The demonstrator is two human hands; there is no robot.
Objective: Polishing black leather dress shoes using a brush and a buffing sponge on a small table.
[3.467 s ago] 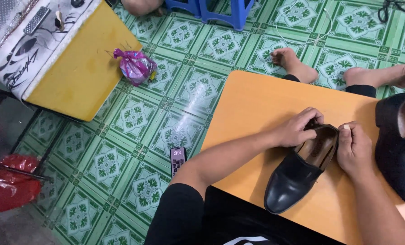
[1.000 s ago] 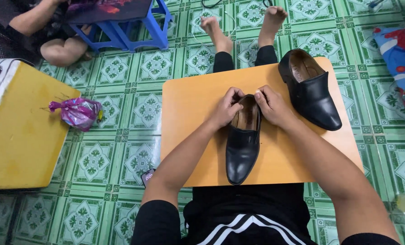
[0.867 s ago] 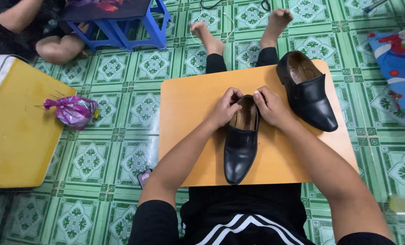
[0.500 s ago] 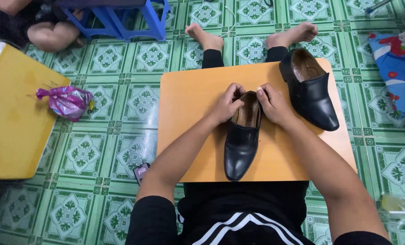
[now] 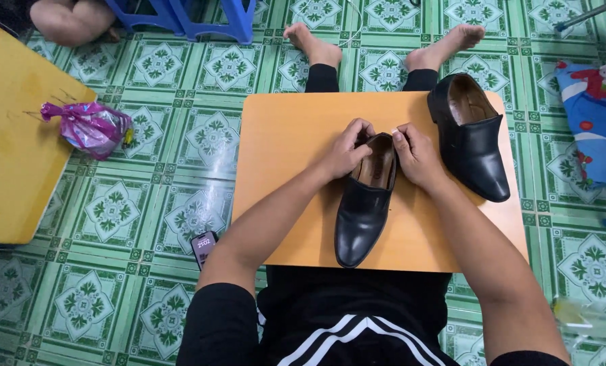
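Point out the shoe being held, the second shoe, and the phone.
held shoe (image 5: 360, 220), head view, on its toe upper
second shoe (image 5: 482, 163), head view, on its vamp
phone (image 5: 204, 248), head view, on its screen

Both hands at heel opening of black shoe (image 5: 365, 207) lying toe-toward-person on orange board (image 5: 289, 169) across the lap. Left hand (image 5: 345, 150) grips left rim, right hand (image 5: 417, 157) grips right rim, fingers curled over edge. Second shoe (image 5: 476, 146) on board's right side, apart. Phone (image 5: 203, 248) on green tiled floor by left arm. Pink bag (image 5: 89, 127) beside yellow table (image 5: 11, 156).
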